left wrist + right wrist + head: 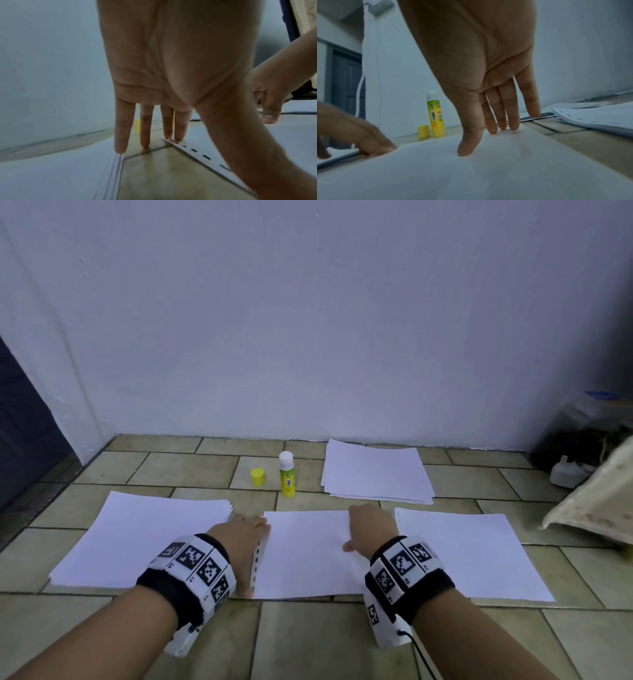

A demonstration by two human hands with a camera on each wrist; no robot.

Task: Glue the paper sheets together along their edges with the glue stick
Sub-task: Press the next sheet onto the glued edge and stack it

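A white middle sheet (305, 556) with a punched left edge (199, 151) lies on the tiled floor. My left hand (245, 537) rests with straight fingers (178, 128) on that punched edge, beside the left paper stack (147, 542). My right hand (371, 529) lies flat on the sheet's right part, fingers (498, 112) straight, thumb down on the paper. The glue stick (287, 474) stands uncapped behind the sheet, its yellow cap (257, 477) next to it; both show in the right wrist view as the stick (435, 115) and cap (423, 132).
Another paper stack (376, 472) lies at the back right and a further sheet pile (469, 556) at the right. A white wall (308, 320) closes the back. Dark clutter (579, 446) and a pale cushion edge (596, 508) sit at the far right.
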